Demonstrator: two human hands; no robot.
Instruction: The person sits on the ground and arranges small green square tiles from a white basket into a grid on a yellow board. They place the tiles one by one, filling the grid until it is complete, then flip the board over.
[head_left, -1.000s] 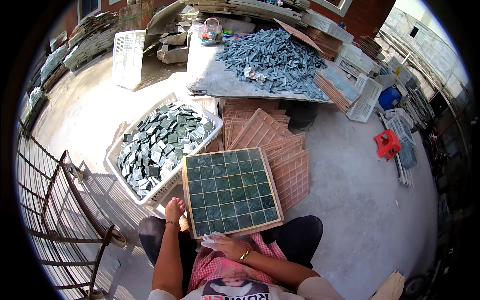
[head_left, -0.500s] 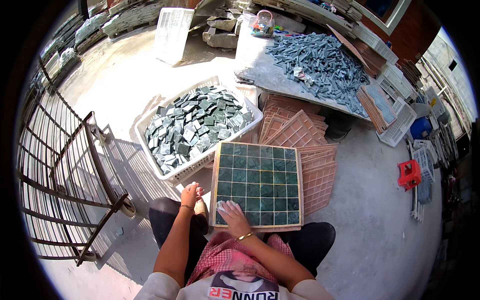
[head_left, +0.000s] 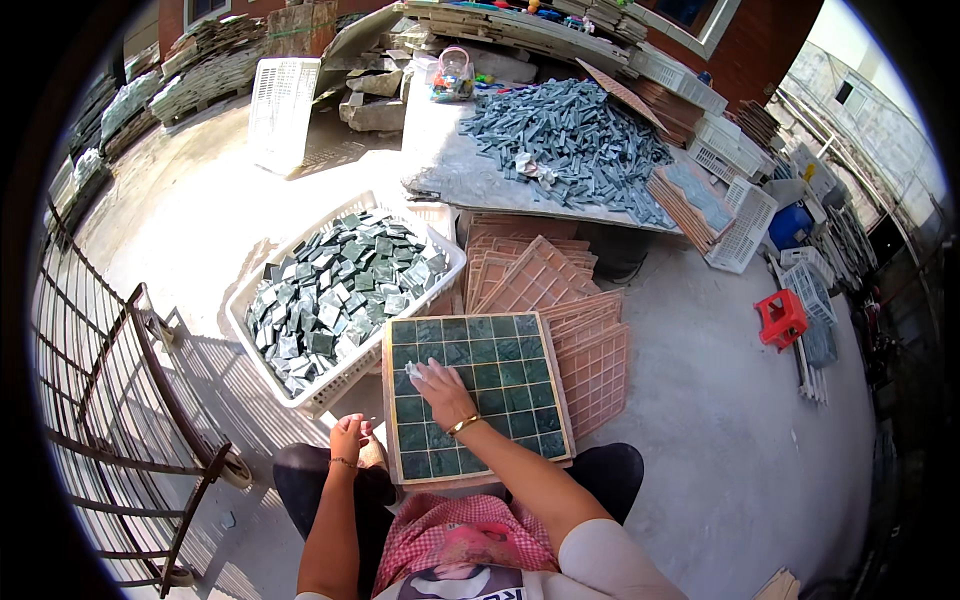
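A square frame of dark green tiles (head_left: 515, 370), with pale lines between them, lies before me above my lap. My right hand (head_left: 447, 396), with a bangle at the wrist, reaches over it. A small white wad, like cloth or tissue (head_left: 413, 370), shows at its fingertips against the tiles, toward the left side. Beside the frame's lower left edge is my left hand (head_left: 349, 438), fingers curled together; what they hold, if anything, is too small to make out. A white plastic crate (head_left: 318, 398) full of loose green square tiles stands just beyond, to the left.
Reddish grid trays (head_left: 598, 375) are stacked right of the frame. Farther back, a low table (head_left: 430, 180) bears a heap of narrow grey-green strips (head_left: 570, 140). A metal rack (head_left: 150, 360) stands at left, a red stool (head_left: 781, 319) at right.
My right hand has slid up the tiles from the lower left part with the white wad. My left hand stays curled beside the frame. The whole view has shifted.
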